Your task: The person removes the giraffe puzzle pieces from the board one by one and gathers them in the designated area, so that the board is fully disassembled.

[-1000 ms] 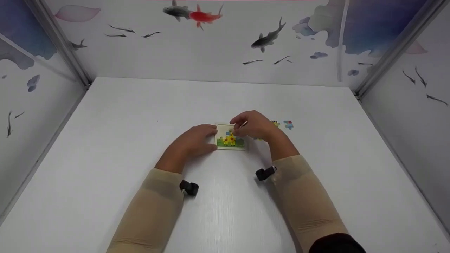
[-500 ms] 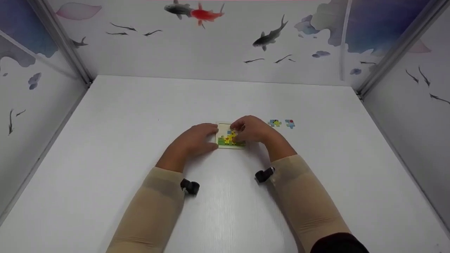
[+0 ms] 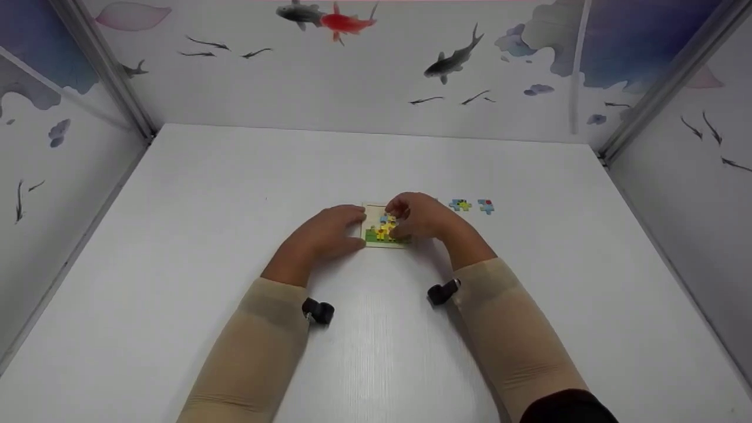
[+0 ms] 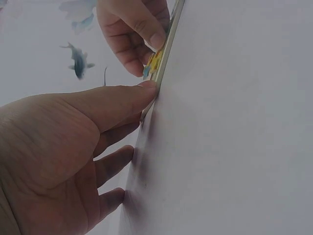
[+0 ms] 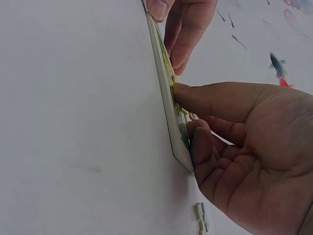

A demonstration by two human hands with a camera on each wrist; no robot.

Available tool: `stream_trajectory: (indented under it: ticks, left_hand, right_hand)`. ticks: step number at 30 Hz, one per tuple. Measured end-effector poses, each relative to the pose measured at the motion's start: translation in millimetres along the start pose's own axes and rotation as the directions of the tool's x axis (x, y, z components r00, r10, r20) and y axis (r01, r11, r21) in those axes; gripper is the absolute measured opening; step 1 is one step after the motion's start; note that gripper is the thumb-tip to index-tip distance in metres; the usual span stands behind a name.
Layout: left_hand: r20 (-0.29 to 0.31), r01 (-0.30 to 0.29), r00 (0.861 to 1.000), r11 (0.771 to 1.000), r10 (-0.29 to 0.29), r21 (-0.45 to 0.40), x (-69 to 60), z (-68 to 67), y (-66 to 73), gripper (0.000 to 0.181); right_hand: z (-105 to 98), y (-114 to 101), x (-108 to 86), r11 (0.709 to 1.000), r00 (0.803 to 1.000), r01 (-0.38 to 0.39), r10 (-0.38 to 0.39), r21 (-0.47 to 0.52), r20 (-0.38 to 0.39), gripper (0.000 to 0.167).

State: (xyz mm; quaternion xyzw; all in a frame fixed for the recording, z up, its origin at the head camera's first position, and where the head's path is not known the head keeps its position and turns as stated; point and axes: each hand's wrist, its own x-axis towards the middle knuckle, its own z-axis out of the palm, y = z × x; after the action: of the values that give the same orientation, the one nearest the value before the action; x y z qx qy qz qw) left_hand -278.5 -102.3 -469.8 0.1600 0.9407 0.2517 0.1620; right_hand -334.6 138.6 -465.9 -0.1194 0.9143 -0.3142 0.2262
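Note:
A small jigsaw puzzle board (image 3: 376, 236) with a pale frame lies mid-table, partly filled with a yellow giraffe on green grass and some blue. My left hand (image 3: 329, 234) holds its left side, thumb at the near corner and forefinger at the far one. In the left wrist view, the left hand's other fingers (image 4: 115, 164) rest on the table. Over the board's right half, my right hand (image 3: 420, 216) pinches a puzzle piece (image 5: 192, 116) against the picture; thumb and curled fingers mostly hide it. The right thumb touches the yellow part in the right wrist view.
Two loose puzzle pieces lie right of the board: a blue and yellow one (image 3: 460, 205) and a blue one with a red spot (image 3: 486, 205). White walls with painted fish enclose the table (image 3: 235, 170). A black wrist camera (image 3: 318, 311) sits by the left sleeve.
My right hand has come down and slightly left onto the board's picture, leaving the two loose pieces in plain view. The left hand keeps its place on the frame.

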Motion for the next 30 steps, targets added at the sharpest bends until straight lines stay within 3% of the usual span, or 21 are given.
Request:
stream_trajectory:
  ticks: [7, 15, 30]
  left_hand:
    - [0.004, 0.025, 1.000, 1.000, -0.025, 0.002, 3.1, 1.5, -1.7, 0.068]
    - [-0.002, 0.037, 0.999, 0.999, -0.037, -0.007, 3.9, 2.7, -2.0, 0.067]
    - [0.021, 0.003, 1.000, 0.999, -0.004, 0.044, 6.9, 2.1, -2.7, 0.067]
  right_hand:
    - [-0.8, 0.8, -0.4, 0.999, 1.000, 0.003, -0.002, 0.035, -0.006, 0.037]
    - [-1.4, -1.3, -0.3, 1.000, 1.000, -0.001, 0.001, -0.012, -0.008, 0.041]
    - [-12.8, 0.3, -8.5, 0.999, 1.000, -0.022, 0.022, -0.030, -0.004, 0.041]
